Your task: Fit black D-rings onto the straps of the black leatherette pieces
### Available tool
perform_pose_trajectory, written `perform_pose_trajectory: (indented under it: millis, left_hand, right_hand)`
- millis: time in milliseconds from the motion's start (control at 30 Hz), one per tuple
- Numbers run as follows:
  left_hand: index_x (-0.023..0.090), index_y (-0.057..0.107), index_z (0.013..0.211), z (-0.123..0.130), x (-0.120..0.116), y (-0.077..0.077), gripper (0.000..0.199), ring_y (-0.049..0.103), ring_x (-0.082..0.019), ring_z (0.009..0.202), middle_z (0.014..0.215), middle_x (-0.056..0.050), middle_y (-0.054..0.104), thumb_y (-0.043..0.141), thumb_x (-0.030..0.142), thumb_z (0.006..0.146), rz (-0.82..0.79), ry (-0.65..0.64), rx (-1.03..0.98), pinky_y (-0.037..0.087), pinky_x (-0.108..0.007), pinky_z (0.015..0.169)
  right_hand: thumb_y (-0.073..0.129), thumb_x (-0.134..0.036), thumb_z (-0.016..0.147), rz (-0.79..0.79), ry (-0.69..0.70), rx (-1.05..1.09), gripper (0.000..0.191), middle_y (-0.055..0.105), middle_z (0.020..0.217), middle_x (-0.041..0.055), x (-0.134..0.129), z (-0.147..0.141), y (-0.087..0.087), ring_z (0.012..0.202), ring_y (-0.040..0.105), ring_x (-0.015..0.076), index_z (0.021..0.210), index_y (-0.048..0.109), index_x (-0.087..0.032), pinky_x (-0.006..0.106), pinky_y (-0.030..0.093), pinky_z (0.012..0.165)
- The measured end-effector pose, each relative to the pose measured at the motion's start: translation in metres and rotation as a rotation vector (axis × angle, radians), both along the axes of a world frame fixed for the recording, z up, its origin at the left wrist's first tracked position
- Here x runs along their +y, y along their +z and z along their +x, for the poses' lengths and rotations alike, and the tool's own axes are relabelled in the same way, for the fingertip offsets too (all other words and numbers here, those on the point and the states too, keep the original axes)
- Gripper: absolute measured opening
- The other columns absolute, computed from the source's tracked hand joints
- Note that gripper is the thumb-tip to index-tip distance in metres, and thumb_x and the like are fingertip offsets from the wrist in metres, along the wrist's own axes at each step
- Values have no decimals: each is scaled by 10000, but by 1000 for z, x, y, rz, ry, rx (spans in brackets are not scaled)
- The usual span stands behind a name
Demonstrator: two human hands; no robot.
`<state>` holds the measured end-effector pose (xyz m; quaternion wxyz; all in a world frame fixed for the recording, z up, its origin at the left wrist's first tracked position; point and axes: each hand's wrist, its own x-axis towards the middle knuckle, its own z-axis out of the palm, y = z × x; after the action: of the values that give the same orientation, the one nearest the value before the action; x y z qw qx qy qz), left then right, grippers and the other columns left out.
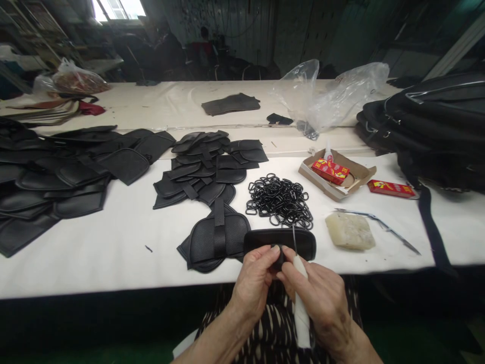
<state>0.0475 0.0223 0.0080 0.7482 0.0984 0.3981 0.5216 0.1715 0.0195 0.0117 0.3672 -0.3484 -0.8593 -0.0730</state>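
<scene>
My left hand [252, 285] is closed, its thumb and fingers pinching a black leather piece [278, 238] at the table's front edge. Wrapped in my right hand [322, 296] is an awl [302, 316] with a white-bound handle, its thin metal shaft pointing up and away from me. My right fingertips also touch the leather piece, close to the left thumb. What lies between the fingertips is partly hidden. Just beyond sits a heap of black metal D-rings [278, 199]. A black leather pouch [217, 235] with a strap lies left of my hands.
More black pouches [202, 167] are piled behind and to the left [76, 167]. On the right are a cardboard tray [329, 189] with red boxes, a yellowish block [349, 230], pointed metal scissors or tweezers [394, 230] and a black bag [435, 121]. Clear plastic [329, 96] lies farther back.
</scene>
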Motion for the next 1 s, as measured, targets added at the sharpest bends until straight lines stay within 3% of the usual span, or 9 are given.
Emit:
perform_pose_trajectory:
  millis: [167,733,1000]
  left_hand:
    - [99,670,701,-2,-1,-1,216,474,-67,537,622,-16,579,696,313,703,53,-72,47,368,-180,536]
    - [95,656,716,-3,-2,-2,183,463,-70,515,601,-17,559,623,266,772,102,-105,84,350,-175,504]
    - [78,645,704,-3,-2,-2,198,564,-113,541,596,-62,638,656,274,728,46,-77,97,430,-213,588]
  right_hand:
    - [568,-124,834,4,37,-34,82,680,940,233,2,5,3,598,648,180,886,623,-92,268,477,509]
    - [551,-107,838,-71,97,55,89,683,887,224,5,5,-1,601,644,170,884,621,-81,263,507,518]
    - [532,-162,861,-20,-16,127,100,693,934,197,-12,11,11,725,694,190,912,602,-115,236,536,589]
